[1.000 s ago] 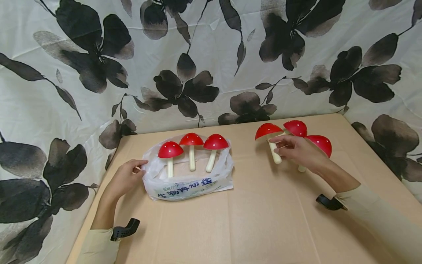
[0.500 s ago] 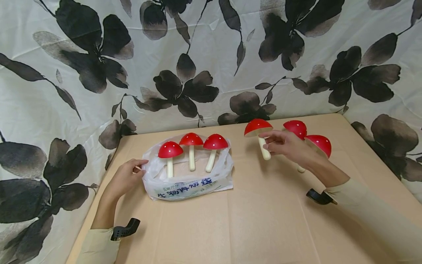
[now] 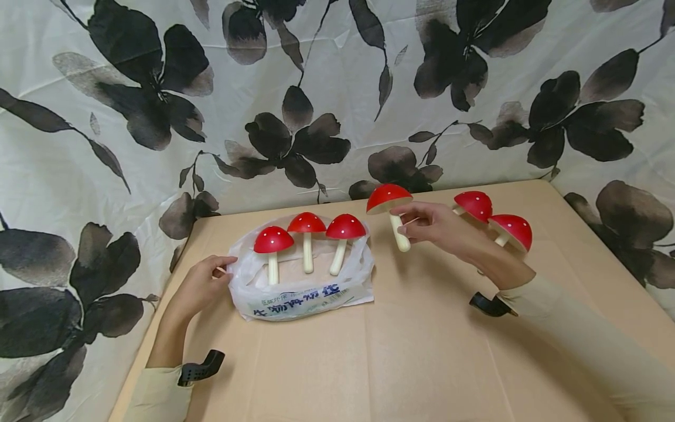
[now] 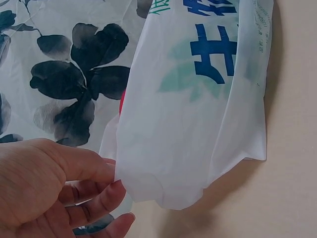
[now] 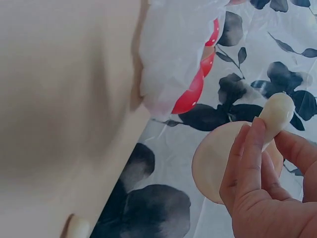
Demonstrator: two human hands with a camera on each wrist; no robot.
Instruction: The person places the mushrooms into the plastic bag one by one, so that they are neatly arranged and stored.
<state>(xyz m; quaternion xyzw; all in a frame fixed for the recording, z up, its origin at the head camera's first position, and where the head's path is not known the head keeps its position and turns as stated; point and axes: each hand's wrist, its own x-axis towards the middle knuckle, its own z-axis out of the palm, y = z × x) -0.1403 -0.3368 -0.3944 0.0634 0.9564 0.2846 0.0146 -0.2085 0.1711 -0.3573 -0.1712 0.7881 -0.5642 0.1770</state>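
My right hand (image 3: 437, 227) pinches the pale stem of a toy mushroom (image 3: 389, 198) with a white-spotted red cap, above the board just right of the bag. In the right wrist view, thumb and fingers close around its stem (image 5: 277, 113). With my left hand (image 3: 201, 286) I pinch the left edge of a white plastic bag (image 3: 303, 305) with blue lettering. The left wrist view has thumb and fingertips at the bag's edge (image 4: 148, 171). Three similar mushrooms (image 3: 308, 240) lie within the bag's open mouth, caps toward the far side.
Two more red-capped mushrooms (image 3: 473, 205) lie at the right of the tan board (image 3: 327, 369), partly behind my right forearm. A white cloth (image 3: 211, 117) with dark flowers rises behind the board. Black wrist devices (image 3: 201, 368) are worn on both wrists.
My right hand has carried the mushroom leftward, from beside the other two toward the bag. The left hand and the bag have stayed in place.
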